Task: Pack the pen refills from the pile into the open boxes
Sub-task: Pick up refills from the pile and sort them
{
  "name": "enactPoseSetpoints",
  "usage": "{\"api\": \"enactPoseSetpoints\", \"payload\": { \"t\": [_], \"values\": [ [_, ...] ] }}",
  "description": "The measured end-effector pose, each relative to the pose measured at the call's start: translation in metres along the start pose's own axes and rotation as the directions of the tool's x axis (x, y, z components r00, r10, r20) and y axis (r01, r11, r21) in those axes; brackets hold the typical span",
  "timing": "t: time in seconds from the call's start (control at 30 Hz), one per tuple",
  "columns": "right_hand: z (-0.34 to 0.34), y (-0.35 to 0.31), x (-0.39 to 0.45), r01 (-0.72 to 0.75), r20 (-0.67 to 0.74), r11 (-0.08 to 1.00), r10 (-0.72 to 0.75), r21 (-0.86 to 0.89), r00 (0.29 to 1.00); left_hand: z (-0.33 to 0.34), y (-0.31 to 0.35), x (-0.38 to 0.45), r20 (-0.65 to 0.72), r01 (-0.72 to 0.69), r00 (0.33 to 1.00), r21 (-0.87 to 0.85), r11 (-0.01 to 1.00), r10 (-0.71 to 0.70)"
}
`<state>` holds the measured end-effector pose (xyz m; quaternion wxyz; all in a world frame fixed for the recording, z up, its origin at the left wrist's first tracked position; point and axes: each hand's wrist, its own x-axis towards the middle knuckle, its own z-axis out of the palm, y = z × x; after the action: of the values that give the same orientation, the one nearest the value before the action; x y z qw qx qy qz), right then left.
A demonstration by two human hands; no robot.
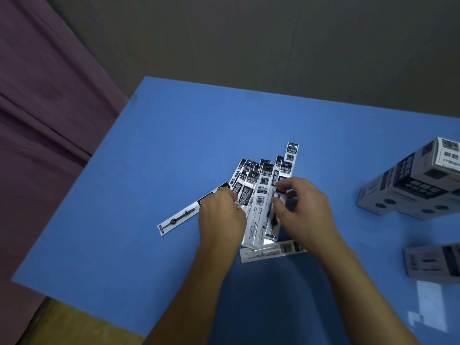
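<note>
A fanned pile of pen refill packets (261,192), black and white with clear sleeves, lies mid-table. My left hand (221,215) rests on the pile's left side, fingers curled round the edge of some packets. My right hand (303,207) is over the right side, thumb and forefinger pinching a packet. One packet (184,215) sticks out to the left, another (271,251) lies crosswise under my right wrist. Grey-white boxes (418,185) are stacked at the right, and one more box (433,263) lies below them.
The blue table (149,150) has its left edge and near-left corner close by. A purple curtain (44,108) hangs to the left, with grey floor beyond the far edge.
</note>
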<state>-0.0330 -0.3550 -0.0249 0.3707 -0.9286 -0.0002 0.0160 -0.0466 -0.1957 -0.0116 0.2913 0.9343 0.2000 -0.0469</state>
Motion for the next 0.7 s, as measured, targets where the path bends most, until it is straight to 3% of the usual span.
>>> {"api": "enactPoseSetpoints", "payload": {
  "t": [0.37, 0.5, 0.7],
  "values": [
    [-0.003, 0.001, -0.001, 0.006, -0.001, 1.000, -0.006, -0.004, 1.000, -0.006, -0.004, -0.001, -0.004, -0.011, 1.000, -0.070, 0.997, 0.011],
    [-0.004, 0.000, -0.001, 0.009, -0.005, 1.000, -0.009, -0.004, 1.000, -0.021, -0.002, 0.001, 0.056, 0.083, 0.996, -0.163, 0.983, -0.075],
    [-0.006, -0.002, -0.001, 0.008, -0.007, 1.000, -0.008, 0.004, 1.000, -0.038, -0.006, 0.006, 0.181, 0.117, 0.980, -0.206, 0.972, -0.080]
  ]
}}
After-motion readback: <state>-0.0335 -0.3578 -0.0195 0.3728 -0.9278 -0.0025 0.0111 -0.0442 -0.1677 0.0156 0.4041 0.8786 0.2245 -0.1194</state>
